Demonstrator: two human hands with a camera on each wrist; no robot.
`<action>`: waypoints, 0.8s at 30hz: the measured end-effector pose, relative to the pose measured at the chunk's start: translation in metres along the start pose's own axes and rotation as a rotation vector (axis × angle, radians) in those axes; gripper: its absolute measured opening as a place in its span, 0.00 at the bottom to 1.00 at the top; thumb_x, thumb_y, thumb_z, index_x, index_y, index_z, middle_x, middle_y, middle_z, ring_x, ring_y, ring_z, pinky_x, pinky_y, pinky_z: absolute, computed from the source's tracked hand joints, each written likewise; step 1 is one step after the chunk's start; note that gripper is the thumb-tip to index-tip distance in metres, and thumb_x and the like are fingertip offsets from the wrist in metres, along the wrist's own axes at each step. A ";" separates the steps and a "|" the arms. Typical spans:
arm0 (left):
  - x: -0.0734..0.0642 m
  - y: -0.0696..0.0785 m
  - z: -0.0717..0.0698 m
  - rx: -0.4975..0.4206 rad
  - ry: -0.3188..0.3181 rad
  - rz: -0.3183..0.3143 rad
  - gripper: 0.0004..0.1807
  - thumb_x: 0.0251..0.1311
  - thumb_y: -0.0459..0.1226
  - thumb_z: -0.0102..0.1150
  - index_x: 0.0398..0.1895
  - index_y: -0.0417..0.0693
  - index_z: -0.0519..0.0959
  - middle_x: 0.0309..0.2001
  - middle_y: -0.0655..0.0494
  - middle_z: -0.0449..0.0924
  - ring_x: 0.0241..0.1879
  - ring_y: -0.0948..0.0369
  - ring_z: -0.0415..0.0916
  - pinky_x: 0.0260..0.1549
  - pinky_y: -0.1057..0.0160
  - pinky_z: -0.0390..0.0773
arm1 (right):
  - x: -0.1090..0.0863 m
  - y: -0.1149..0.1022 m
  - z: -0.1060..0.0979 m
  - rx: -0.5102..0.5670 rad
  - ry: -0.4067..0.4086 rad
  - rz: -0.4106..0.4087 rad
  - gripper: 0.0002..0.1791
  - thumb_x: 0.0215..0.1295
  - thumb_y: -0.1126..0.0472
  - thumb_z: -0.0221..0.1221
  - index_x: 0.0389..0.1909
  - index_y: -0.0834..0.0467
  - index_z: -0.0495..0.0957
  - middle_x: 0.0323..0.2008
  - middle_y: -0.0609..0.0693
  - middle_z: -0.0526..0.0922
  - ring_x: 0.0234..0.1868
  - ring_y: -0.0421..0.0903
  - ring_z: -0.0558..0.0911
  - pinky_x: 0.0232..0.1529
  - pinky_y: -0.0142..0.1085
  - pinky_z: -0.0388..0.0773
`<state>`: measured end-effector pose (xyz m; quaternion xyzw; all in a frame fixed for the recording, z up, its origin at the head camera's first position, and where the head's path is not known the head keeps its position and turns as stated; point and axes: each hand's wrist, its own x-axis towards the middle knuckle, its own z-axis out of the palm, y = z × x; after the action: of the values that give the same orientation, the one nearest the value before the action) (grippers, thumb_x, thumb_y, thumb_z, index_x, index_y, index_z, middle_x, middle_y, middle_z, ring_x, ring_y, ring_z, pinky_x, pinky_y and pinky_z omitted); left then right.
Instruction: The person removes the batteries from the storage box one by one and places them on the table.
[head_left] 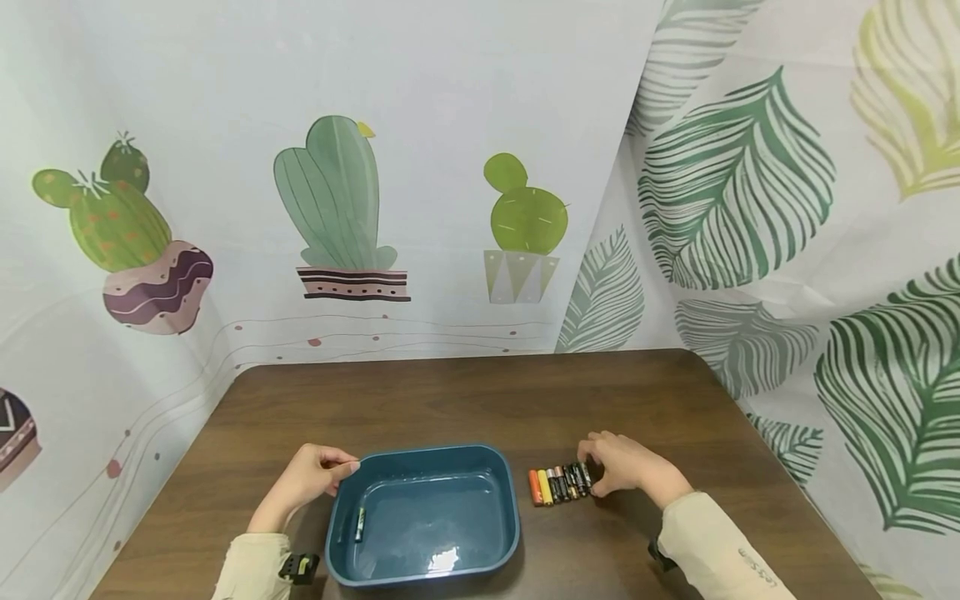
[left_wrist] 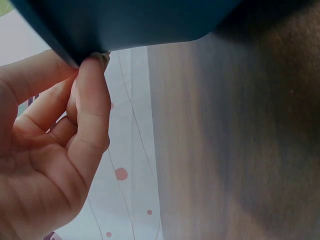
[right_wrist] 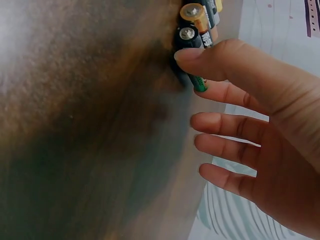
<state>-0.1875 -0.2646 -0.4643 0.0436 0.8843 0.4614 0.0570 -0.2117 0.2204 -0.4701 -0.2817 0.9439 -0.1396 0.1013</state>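
Note:
My left hand [head_left: 310, 481] pinches the far left corner of the rim of a dark blue plastic tub [head_left: 435, 517]. In the left wrist view, thumb and fingertips meet at that tub wall [left_wrist: 150, 25]. One small battery [head_left: 360, 525] lies inside the tub near its left wall. Right of the tub, several batteries lie side by side in a row, from an orange battery [head_left: 536, 487] and a yellow battery [head_left: 545, 487] to dark ones. At the row's right end my right hand [head_left: 626, 465] pinches a dark battery with a green end [right_wrist: 200, 83] between thumb and index finger; its other fingers are spread apart.
Everything rests on a brown wooden table [head_left: 420, 392] with rounded far corners. Behind it hangs a white cloth [head_left: 442, 100] printed with cacti and leaves. Each wrist wears a dark strap, partly covered by a light sleeve [head_left: 720, 546].

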 end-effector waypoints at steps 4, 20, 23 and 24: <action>0.000 0.000 0.000 -0.002 -0.005 0.010 0.07 0.59 0.32 0.63 0.35 0.34 0.84 0.24 0.52 0.80 0.20 0.60 0.71 0.22 0.62 0.80 | 0.001 -0.001 0.001 0.012 -0.004 -0.002 0.22 0.42 0.61 0.75 0.39 0.54 0.77 0.34 0.47 0.73 0.35 0.45 0.72 0.33 0.43 0.71; 0.000 0.000 -0.001 -0.009 -0.010 0.006 0.07 0.59 0.32 0.63 0.35 0.34 0.85 0.24 0.52 0.80 0.21 0.60 0.71 0.22 0.61 0.80 | 0.000 -0.002 0.002 0.041 -0.014 0.025 0.23 0.42 0.61 0.75 0.41 0.54 0.77 0.36 0.49 0.75 0.37 0.48 0.73 0.35 0.46 0.73; 0.000 0.000 -0.001 -0.012 -0.010 0.007 0.07 0.59 0.32 0.63 0.35 0.34 0.85 0.24 0.52 0.80 0.20 0.60 0.71 0.22 0.62 0.80 | 0.000 -0.003 0.002 0.046 -0.017 0.034 0.24 0.41 0.61 0.75 0.41 0.55 0.77 0.36 0.49 0.75 0.37 0.48 0.74 0.35 0.46 0.73; 0.000 0.000 -0.001 -0.013 -0.010 0.008 0.07 0.59 0.32 0.63 0.35 0.34 0.85 0.24 0.52 0.79 0.20 0.60 0.71 0.22 0.62 0.80 | 0.000 -0.003 0.002 0.045 -0.018 0.036 0.24 0.41 0.61 0.75 0.41 0.55 0.77 0.36 0.49 0.75 0.37 0.48 0.74 0.35 0.46 0.73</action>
<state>-0.1879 -0.2651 -0.4635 0.0490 0.8809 0.4670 0.0601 -0.2097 0.2179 -0.4713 -0.2635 0.9444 -0.1566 0.1187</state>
